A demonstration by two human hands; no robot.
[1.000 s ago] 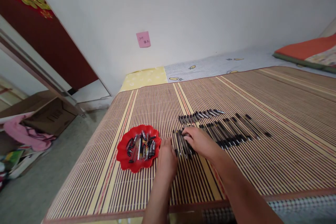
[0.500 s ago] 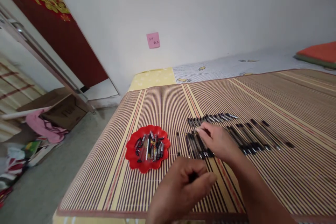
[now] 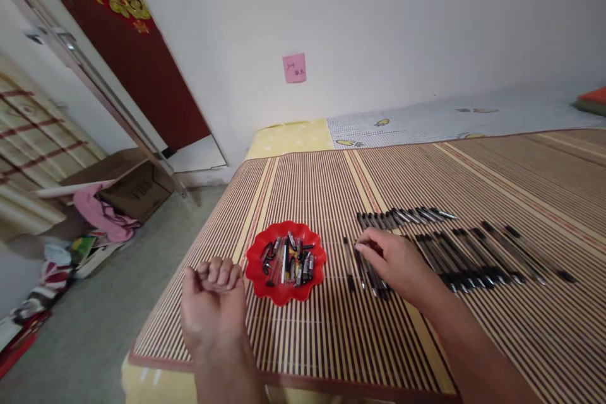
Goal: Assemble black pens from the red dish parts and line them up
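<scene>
My right hand (image 3: 396,262) lies on a row of dark pens (image 3: 454,251) spread across the striped bamboo mat (image 3: 426,177), fingertips pinching one pen near the row's left end. My left hand (image 3: 214,303) hangs raised near the mat's front left corner, palm up, fingers curled closed; what it holds, if anything, is hidden. A red scalloped plate (image 3: 255,265) with several small pen parts sits between the hands. A shorter second row of pens (image 3: 402,216) lies just beyond the first.
The mat covers a bed with a yellow and checked sheet (image 3: 379,126) against a white wall with a pink note (image 3: 294,67). On the floor at left are a cardboard box (image 3: 135,186), pink cloth (image 3: 101,214) and clutter. A red door (image 3: 142,57) stands behind.
My left hand lifted off the pens, drew back and swung left of the plate, turning palm up. The right hand stayed on the pens. The view shifted left.
</scene>
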